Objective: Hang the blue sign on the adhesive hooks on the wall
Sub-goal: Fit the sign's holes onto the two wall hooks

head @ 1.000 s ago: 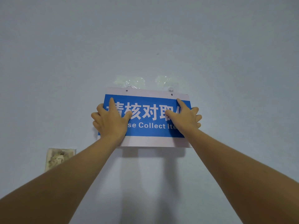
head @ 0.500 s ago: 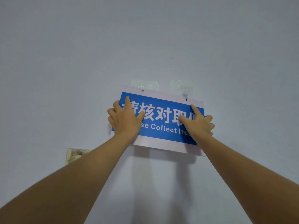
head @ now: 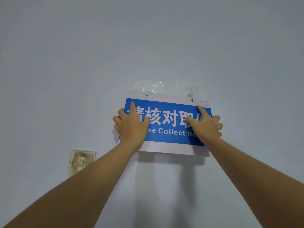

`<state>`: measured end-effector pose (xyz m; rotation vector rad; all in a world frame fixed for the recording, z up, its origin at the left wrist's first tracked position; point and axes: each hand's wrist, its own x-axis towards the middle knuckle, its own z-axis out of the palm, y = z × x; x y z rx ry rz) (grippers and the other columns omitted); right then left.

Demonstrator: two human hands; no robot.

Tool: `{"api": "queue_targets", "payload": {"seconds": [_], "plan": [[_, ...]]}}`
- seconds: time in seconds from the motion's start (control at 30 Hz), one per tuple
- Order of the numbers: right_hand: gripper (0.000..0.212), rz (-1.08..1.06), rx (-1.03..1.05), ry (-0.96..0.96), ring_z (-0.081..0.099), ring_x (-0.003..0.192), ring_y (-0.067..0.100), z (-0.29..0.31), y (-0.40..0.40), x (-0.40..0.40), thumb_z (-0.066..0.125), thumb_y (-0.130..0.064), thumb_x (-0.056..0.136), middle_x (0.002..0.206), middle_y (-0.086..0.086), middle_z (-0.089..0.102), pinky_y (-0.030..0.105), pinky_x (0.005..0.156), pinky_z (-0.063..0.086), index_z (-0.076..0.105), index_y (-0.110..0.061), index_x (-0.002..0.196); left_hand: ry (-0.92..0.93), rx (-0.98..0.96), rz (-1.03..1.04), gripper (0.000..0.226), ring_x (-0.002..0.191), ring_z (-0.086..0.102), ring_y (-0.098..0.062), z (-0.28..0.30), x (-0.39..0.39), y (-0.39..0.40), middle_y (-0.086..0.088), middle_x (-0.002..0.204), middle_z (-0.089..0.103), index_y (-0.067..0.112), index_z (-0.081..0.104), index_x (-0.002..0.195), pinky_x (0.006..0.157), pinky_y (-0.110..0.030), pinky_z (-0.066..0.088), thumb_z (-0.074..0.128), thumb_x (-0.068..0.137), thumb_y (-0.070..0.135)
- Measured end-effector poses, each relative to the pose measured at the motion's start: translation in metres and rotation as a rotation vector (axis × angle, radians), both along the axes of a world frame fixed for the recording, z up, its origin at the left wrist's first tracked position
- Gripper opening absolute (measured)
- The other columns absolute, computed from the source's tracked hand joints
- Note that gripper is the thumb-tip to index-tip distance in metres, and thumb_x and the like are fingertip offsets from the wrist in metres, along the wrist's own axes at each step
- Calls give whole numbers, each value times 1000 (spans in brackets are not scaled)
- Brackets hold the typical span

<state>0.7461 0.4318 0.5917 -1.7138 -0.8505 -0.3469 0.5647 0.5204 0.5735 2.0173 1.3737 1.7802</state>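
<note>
**Desk:** What goes under the picture, left to right?

**Photographer:** A person's left hand point(head: 131, 124) grips the left edge of the blue sign point(head: 169, 129), thumb spread across the printed face, the other fingers point(head: 117, 120) curled round behind the edge. The sign is held flat against the pale wall point(head: 65, 63), tilted a little, its right side lower.

**Desk:** And the hooks?

**Photographer:** 2 clear adhesive hooks sit just above the fingertips. The left hook point(head: 148, 88) is right above the sign's left hole point(head: 147, 95), which looks empty, though I cannot tell for sure. The right hook point(head: 190, 93) shows a dark pin at the right hole point(head: 192, 100), so that side appears caught.

**Desk:** The other hand?

**Photographer:** The right hand point(head: 205, 127) clamps the right edge the same way: forefinger pointing up toward the right hook, thumb splayed on the lettering, remaining fingers wrapped round the edge.

**Desk:** How far along?

**Photographer:** By my reading, 1 side hung, 1 left. The left hole needs seating, then both hands can let go.

**Desk:** Anything else?

**Photographer:** A grimy wall switch point(head: 81, 162), low, beside the left forearm.
</note>
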Motion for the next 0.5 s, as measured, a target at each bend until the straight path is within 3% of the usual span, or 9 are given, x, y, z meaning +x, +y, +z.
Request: {"api": "queue_targets", "payload": {"seconds": [0.5], "plan": [[71, -6, 4, 28, 36, 126, 33, 3, 1, 2, 62, -52, 82, 135, 12, 35, 46, 102, 35, 32, -43, 145, 39, -14, -17, 74, 129, 30, -32, 10, 1, -1, -11, 149, 28, 25, 19, 151, 103, -40, 32, 53, 89, 46]]}}
